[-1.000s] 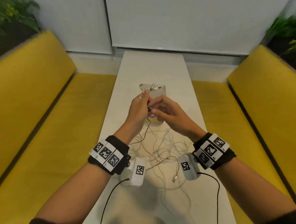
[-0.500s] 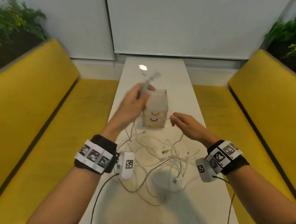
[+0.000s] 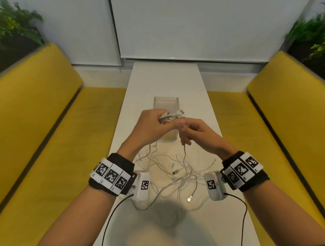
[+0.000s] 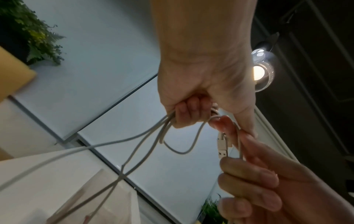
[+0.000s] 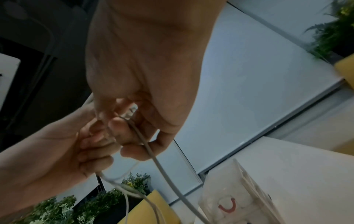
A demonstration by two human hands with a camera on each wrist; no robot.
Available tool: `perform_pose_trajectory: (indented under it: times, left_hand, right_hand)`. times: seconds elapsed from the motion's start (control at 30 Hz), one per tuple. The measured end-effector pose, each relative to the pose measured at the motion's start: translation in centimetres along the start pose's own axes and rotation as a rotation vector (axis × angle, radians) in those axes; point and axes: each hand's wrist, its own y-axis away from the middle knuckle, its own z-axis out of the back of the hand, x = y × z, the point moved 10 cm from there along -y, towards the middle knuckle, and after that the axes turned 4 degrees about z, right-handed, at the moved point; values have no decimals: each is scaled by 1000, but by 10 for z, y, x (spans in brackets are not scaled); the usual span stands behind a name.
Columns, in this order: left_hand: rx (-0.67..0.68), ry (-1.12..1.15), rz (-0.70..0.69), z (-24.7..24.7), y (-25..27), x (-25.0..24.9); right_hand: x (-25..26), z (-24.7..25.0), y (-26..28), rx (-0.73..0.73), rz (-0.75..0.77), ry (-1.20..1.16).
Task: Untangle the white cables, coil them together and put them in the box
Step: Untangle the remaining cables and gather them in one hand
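My left hand (image 3: 154,120) is raised over the table and grips a small bundle of white cable loops (image 3: 170,115) with plug ends sticking out to the right. In the left wrist view its curled fingers (image 4: 188,115) clamp several strands, and a USB plug (image 4: 223,146) hangs beside them. My right hand (image 3: 190,131) touches the left and pinches one white cable (image 3: 184,152) that drops to the tangle of white cables (image 3: 176,172) on the table. The translucent box (image 3: 166,104) stands just behind both hands, partly hidden by them.
The narrow white table (image 3: 165,79) runs away from me between two yellow benches (image 3: 36,116) (image 3: 290,120). A loose USB plug (image 3: 189,198) lies near the front of the tangle. Plants stand at the far left (image 3: 14,26) and far right (image 3: 318,37).
Half a second ago the hands were apart, the left raised with cable ends, the right pulling a strand to the right. Now they have come together in front of the box.
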Motion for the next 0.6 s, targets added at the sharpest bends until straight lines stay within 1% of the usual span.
perform_pose_trajectory:
  times: [0.1, 0.27, 0.37, 0.47, 0.6]
  left_hand:
    - [-40, -28, -48, 6, -1, -6]
    - [-106, 39, -44, 13, -1, 4]
    - [-188, 72, -35, 26, 3, 3]
    - [-345, 266, 22, 68, 5, 19]
    - [-631, 317, 73, 141, 13, 35]
  right_hand:
    - [-8, 2, 1, -13, -28, -55]
    - [-15, -12, 5, 75, -74, -135]
    - [-25, -4, 6, 22, -104, -147]
    - [-46, 19, 17, -39, -161, -87]
    - [-97, 49, 48, -89, -303, 79]
